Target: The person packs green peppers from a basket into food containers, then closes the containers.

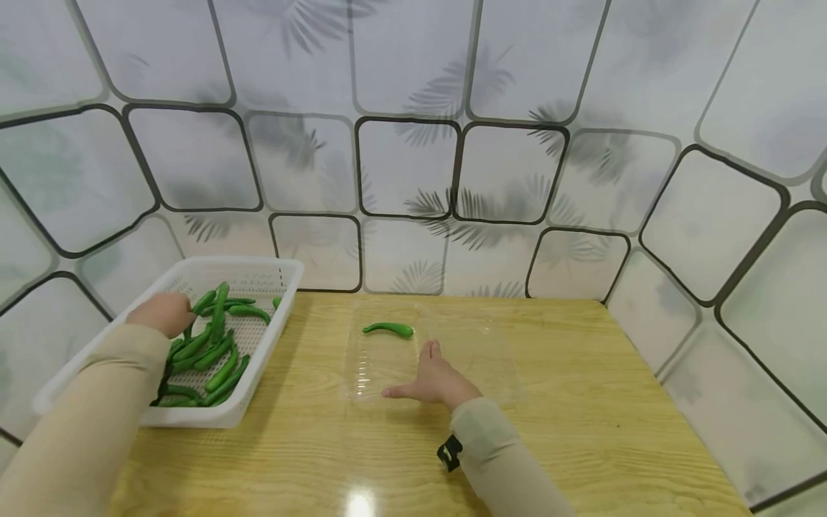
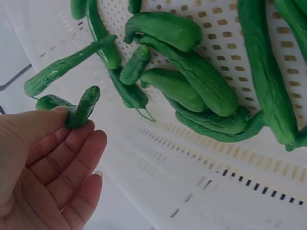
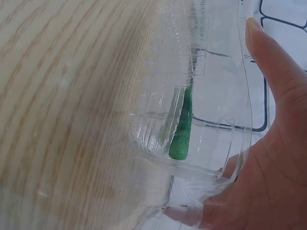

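Note:
My left hand (image 1: 164, 313) is inside the white basket (image 1: 270, 362) on the left. In the left wrist view, its thumb and fingers pinch a bent green chili pepper (image 2: 86, 106) above several other peppers (image 2: 204, 79). My right hand (image 1: 438, 379) lies at a clear plastic container (image 1: 381, 370), its thumb stretched left along the front rim and its fingers pointing away over the middle. Through the clear wall in the right wrist view, a single green pepper (image 3: 181, 129) shows. That pepper lies toward the back of the container's left half.
Both the basket and the container stand on a light wooden table (image 1: 620, 409). The container's transparent right half (image 1: 491, 345) lies flat beside the left one. A patterned wall covering (image 1: 413, 165) rises behind the table. A black wrist strap (image 1: 449, 452) shows at the right sleeve.

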Demonstrator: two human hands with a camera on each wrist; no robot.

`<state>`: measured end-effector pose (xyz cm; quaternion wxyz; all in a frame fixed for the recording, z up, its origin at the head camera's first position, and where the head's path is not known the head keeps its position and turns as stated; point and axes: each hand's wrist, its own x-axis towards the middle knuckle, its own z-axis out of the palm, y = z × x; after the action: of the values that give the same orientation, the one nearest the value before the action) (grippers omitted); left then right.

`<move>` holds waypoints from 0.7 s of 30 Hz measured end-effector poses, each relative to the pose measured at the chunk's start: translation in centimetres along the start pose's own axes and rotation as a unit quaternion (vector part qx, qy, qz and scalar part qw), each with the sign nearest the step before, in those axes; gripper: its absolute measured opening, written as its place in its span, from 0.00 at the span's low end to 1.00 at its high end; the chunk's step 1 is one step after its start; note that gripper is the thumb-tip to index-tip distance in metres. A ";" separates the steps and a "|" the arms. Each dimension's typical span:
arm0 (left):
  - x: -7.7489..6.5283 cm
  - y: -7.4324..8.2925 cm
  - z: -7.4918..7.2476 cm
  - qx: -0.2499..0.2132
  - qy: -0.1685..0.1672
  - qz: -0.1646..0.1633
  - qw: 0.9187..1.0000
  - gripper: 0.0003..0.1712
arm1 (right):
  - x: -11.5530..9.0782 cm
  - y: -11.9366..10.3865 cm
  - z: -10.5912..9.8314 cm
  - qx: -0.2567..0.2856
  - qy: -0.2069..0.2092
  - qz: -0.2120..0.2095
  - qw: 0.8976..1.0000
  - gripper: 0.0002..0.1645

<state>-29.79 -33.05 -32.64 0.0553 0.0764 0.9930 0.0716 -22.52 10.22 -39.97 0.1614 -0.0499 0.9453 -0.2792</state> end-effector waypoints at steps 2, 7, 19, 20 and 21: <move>0.3 0.2 -0.1 0.007 0.000 0.001 1.000 0.13 | 0.0 0.0 0.0 0.000 -0.002 0.001 1.000 0.75; 0.7 0.6 -0.4 0.017 0.010 0.011 1.000 0.13 | 0.1 0.0 0.0 -0.003 -0.002 0.003 1.000 0.74; 0.5 1.5 -1.4 0.025 0.015 0.004 1.000 0.12 | 0.1 0.1 0.0 -0.003 0.005 -0.001 1.000 0.75; 0.5 1.5 -1.5 0.027 0.016 0.005 1.000 0.12 | 0.0 0.1 0.0 -0.002 0.005 -0.001 1.000 0.74; 0.5 1.6 -1.5 0.027 0.017 0.004 0.999 0.12 | 0.0 0.1 0.0 0.000 0.005 -0.001 1.000 0.74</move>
<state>-30.21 -31.59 -30.94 0.0356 0.0810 0.9950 0.0467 -22.50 10.31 -39.96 0.1567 -0.0497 0.9460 -0.2793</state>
